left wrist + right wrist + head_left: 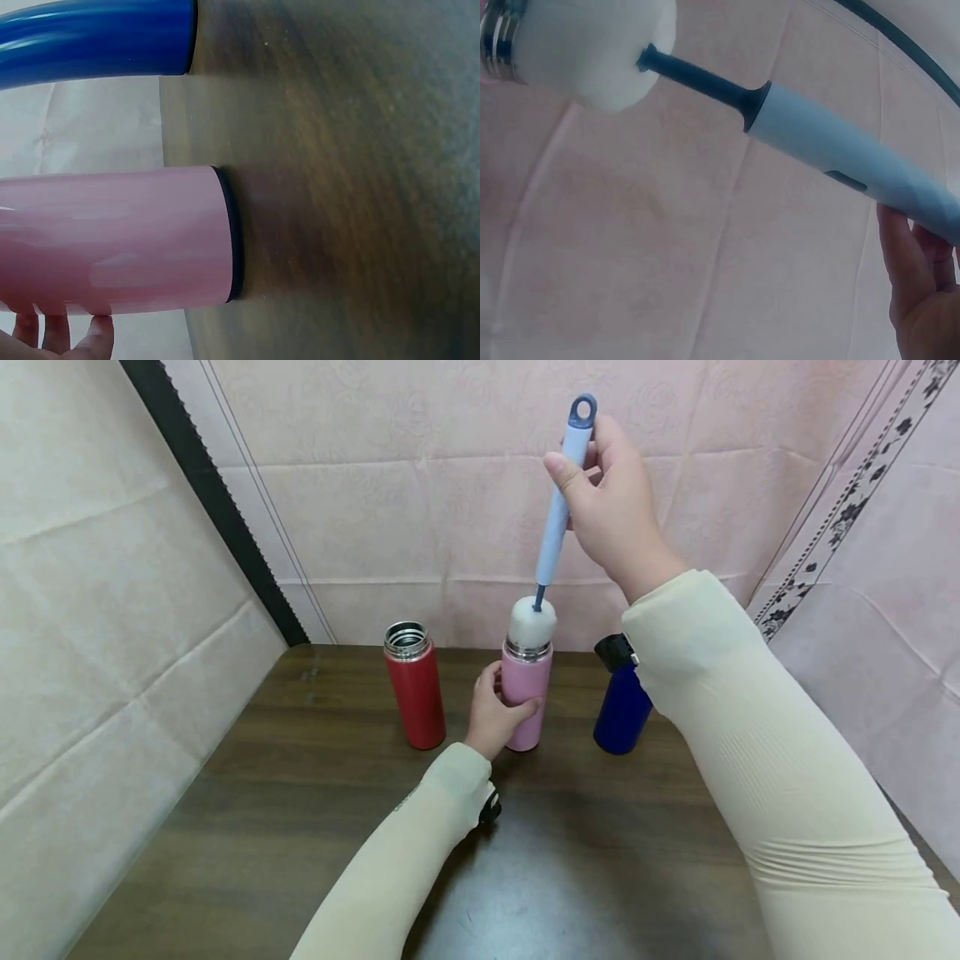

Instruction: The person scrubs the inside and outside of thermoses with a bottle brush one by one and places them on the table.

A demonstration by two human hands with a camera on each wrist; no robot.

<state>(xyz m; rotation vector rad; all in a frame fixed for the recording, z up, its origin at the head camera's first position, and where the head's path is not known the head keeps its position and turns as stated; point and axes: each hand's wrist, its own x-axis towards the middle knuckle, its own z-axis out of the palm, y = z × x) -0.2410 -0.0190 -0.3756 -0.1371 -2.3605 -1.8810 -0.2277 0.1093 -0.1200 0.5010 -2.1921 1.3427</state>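
Observation:
A pink bottle stands upright on the table, its steel mouth uncovered by any lid. My left hand grips it round the side, thumb across the front; in the left wrist view fingers touch its wall. My right hand holds the light-blue handle of a bottle brush near its looped top end. The brush's white sponge head sits at the bottle's mouth, mostly above the rim. Seen from the right wrist, the dark stem runs into the sponge.
A red bottle without a lid stands to the left of the pink one. On the right is a blue bottle with a black cap, partly behind my right sleeve. Pale cloth hangs behind the wooden table.

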